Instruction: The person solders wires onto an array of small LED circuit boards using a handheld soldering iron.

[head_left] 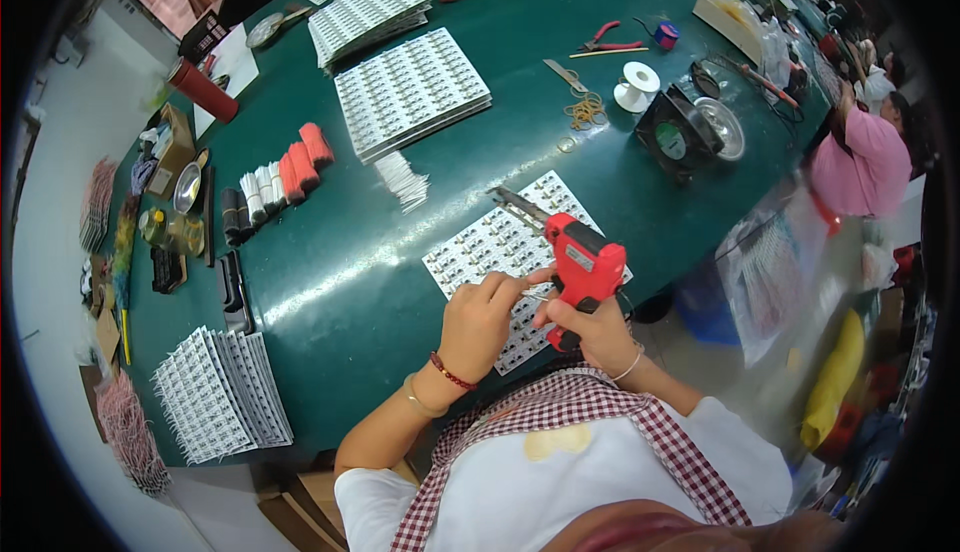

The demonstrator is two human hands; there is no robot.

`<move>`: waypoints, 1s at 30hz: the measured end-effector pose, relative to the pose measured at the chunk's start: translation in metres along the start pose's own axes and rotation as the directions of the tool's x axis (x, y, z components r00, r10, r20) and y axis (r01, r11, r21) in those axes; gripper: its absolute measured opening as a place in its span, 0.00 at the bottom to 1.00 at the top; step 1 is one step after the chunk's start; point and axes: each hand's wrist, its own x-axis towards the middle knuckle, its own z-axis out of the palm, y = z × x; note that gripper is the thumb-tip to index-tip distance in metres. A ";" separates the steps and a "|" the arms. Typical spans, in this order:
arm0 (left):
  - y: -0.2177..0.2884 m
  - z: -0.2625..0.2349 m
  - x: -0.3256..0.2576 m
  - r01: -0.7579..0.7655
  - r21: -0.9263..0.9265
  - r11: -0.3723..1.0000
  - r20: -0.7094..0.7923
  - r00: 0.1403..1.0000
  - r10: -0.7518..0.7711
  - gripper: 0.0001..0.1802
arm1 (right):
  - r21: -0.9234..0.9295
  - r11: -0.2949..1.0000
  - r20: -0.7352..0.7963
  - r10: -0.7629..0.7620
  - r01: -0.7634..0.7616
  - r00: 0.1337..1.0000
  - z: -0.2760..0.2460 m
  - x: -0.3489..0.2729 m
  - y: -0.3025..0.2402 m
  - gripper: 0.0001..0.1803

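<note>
My right hand (592, 327) is closed around the grip of a red and black soldering gun (588, 257). Its metal nose points up and left over a white board (470, 252) covered with rows of small metal parts. Beside the grip, my left hand (483, 317) is closed, its fingertips pinching what looks like a thin white wire (537, 295) that runs toward my right fingers. Both hands are above the board's near part and hide some of it. A bundle of short white wires (403, 182) lies just beyond the board's left corner.
Stacked boards stand at the back (412, 87) and near left (215, 397). Red, white and black wire bundles (295, 172) lie left. A white spool (636, 87), pliers (605, 37) and a small black fan (678, 134) are at the right. A person in pink (865, 157) sits beyond the table's right edge.
</note>
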 end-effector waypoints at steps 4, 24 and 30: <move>0.019 0.001 -0.004 0.001 -0.077 0.997 -0.011 1.000 -0.002 0.12 | -0.071 0.997 -0.018 0.003 -0.004 1.000 0.005 -0.005 0.007 0.19; 0.036 0.000 -0.010 0.093 -0.257 0.962 0.070 0.995 -0.077 0.13 | 0.165 0.986 -0.082 -0.024 0.037 0.996 -0.001 -0.017 0.001 0.24; 0.035 0.005 -0.015 0.069 -0.270 0.960 0.061 0.997 -0.054 0.10 | 0.008 0.999 -0.053 -0.042 0.042 0.998 -0.009 -0.015 -0.005 0.16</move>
